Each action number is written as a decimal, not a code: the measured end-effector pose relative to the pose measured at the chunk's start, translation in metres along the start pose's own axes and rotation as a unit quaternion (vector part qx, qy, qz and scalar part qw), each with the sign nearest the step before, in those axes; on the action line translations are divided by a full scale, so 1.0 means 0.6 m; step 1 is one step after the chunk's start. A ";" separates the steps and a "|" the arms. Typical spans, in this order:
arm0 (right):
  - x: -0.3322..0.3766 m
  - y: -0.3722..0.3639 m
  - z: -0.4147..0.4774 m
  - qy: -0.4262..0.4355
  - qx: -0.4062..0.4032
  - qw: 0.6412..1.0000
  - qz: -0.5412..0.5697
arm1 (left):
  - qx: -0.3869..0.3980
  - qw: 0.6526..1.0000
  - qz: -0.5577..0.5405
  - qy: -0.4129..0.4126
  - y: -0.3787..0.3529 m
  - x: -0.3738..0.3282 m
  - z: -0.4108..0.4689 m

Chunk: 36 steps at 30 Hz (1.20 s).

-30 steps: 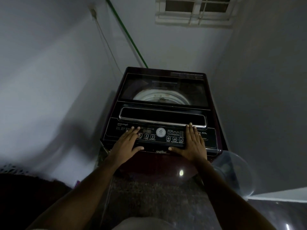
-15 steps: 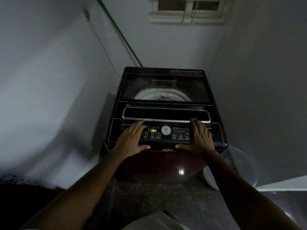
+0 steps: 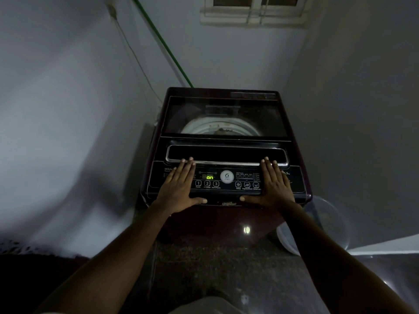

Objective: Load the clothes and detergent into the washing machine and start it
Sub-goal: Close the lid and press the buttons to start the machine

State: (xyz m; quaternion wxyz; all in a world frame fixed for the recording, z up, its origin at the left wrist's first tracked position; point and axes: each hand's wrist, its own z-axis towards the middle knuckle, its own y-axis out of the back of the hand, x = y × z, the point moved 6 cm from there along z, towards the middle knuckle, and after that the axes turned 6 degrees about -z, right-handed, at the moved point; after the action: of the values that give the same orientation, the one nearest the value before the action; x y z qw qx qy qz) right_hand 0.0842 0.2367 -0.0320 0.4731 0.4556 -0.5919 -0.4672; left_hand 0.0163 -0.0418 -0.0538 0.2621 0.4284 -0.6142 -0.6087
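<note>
1. Both hands have slid a little farther up the panel since the earlier frames, fingertips now reaching the chrome handle [image 3: 226,163]; the display, dark a second ago, reads "on" [image 3: 209,177] in green.
2. One washer [image 3: 226,143] stands in the corner between two walls, its long axis running away from the viewer, the control panel [image 3: 226,181] at the near edge and the glass lid [image 3: 224,116] shut behind it.
3. One white drum rim [image 3: 221,128] shows through the lid.
4. Left hand [image 3: 179,189] lies flat on the panel's left end, fingers together, thumb spread along the near edge, gripping nothing.
5. Right hand [image 3: 273,186] lies flat on the panel's right end in mirror pose, fingers together, thumb spread, gripping nothing.
6. Between the hands: three numbered buttons, one round white dial [image 3: 227,177], three more buttons to its right.
7. One clear tub [image 3: 317,225] sits on the floor by the washer's near right corner.
8. One green hose [image 3: 163,41] slants down the back wall to the washer's far left corner.
</note>
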 end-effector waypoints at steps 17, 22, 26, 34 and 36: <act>0.000 0.001 0.000 -0.004 0.002 1.000 0.014 | 0.018 1.000 0.000 0.009 0.008 -0.007 -0.001; 0.000 0.003 -0.001 0.000 0.001 1.000 0.014 | 0.013 1.000 -0.001 0.009 0.007 -0.007 -0.001; -0.001 0.000 -0.001 -0.002 -0.001 1.000 0.012 | 0.008 1.000 0.001 0.013 0.006 -0.007 -0.002; -0.001 0.000 0.000 0.000 -0.005 1.000 0.010 | -0.023 1.000 0.002 0.005 0.002 -0.008 -0.004; -0.001 0.000 0.000 -0.002 -0.012 1.000 0.008 | -0.029 1.000 0.006 0.006 0.001 -0.009 -0.005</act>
State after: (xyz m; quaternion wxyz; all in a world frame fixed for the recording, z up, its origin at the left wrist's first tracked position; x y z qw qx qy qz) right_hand 0.0846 0.2374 -0.0321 0.4812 0.4446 -0.5906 -0.4712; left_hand 0.0211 -0.0390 -0.0520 0.2816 0.4205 -0.5970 -0.6225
